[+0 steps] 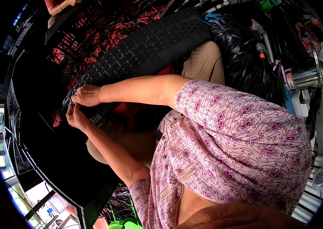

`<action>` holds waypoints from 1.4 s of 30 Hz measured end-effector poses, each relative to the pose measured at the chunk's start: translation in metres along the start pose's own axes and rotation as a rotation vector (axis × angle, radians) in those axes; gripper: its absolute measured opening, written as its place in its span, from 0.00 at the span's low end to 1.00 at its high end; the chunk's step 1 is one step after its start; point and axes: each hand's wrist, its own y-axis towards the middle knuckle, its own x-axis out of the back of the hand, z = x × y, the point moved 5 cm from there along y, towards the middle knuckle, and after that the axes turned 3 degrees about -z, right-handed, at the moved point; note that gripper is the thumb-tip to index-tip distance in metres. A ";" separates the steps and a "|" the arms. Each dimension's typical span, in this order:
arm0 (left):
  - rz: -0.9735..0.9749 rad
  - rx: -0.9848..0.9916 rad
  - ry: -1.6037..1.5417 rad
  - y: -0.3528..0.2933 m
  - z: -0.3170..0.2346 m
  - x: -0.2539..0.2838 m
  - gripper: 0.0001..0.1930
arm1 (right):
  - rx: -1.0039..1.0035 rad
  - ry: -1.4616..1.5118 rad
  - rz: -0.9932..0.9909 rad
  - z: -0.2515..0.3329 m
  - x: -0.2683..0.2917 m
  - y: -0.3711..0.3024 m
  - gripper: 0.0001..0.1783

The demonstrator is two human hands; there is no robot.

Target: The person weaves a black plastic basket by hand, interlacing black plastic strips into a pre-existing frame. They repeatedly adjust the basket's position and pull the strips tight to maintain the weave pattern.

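Note:
A long, curved piece of black weaving (142, 47), made of flat plastic-looking strips, lies across my lap and runs from the upper middle down to the left. At its narrow left end, my right hand (87, 95) is closed, its fingers pinched on the woven edge. Just below, my left hand (78, 117) has thumb and fingertips pressed together close to that same edge. Whatever is between the left fingertips is too small and dark to make out. The two hands nearly touch.
Loose black strips (241, 53) heap at the upper right, beside a grey tool with an orange end (261, 47) and a shiny metal canister (308, 78). A large dark panel (54, 152) stands left. Another person's arm (60, 7) shows upper left. A green chair (125, 223) sits below.

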 end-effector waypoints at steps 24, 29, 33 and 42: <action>0.029 -0.291 0.605 -0.032 -0.072 0.011 0.10 | 0.039 -0.113 -0.252 0.001 0.015 -0.028 0.15; 0.149 -0.495 1.108 -0.036 -0.083 -0.006 0.11 | 0.073 -0.183 -0.253 0.001 0.012 -0.030 0.10; 0.235 -0.589 1.255 -0.041 -0.088 -0.015 0.11 | 0.072 -0.200 -0.250 -0.001 0.011 -0.031 0.10; 0.405 -0.372 0.931 -0.010 -0.070 -0.005 0.11 | 0.079 -0.140 -0.273 0.006 0.015 -0.035 0.15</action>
